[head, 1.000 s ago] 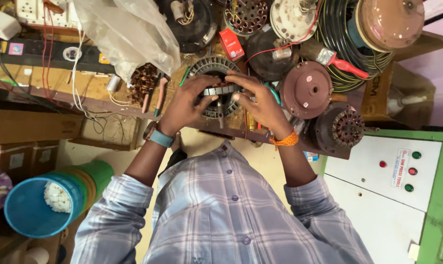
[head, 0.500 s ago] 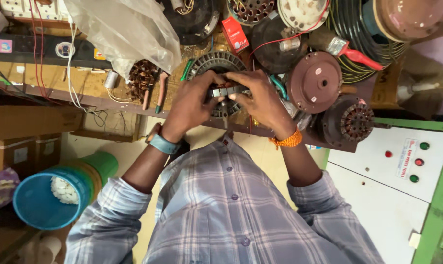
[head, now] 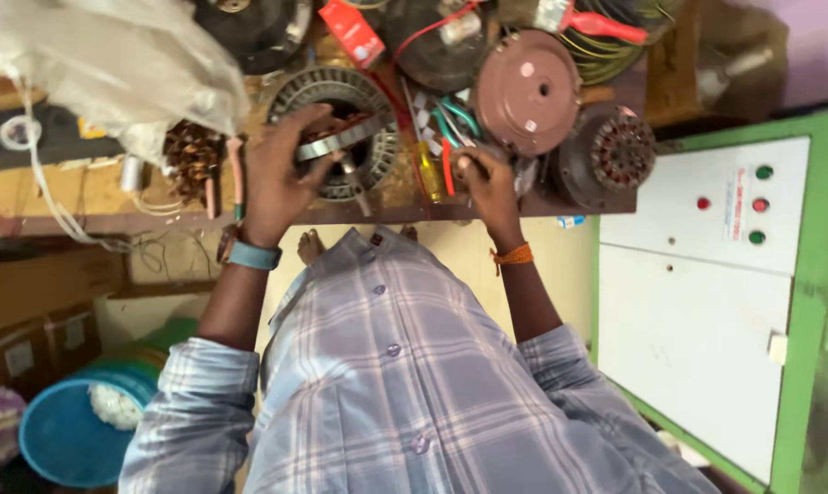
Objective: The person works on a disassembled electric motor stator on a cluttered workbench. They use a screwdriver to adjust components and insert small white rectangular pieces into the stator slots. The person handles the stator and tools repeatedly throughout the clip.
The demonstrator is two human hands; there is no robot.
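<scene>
I see the ring-shaped stator core (head: 333,128) lying flat on the worktop (head: 359,212), near its front edge, ahead of my chest. A moment ago both hands met over it; now only my left hand (head: 281,174) stays there, fingers curled and closed on a short metal strip (head: 339,140) laid across the ring's bore. My right hand (head: 487,178) has moved off to the right and sits loosely clenched among the coloured tool handles (head: 446,137); I cannot tell whether it grips one. That split reads to me as one hand steadying the core while the other goes for a tool.

Further out, a brown motor cover (head: 526,91) lies dome-up. Down at the left, a blue tub (head: 62,439) holds a clump of white stuff (head: 112,407).
</scene>
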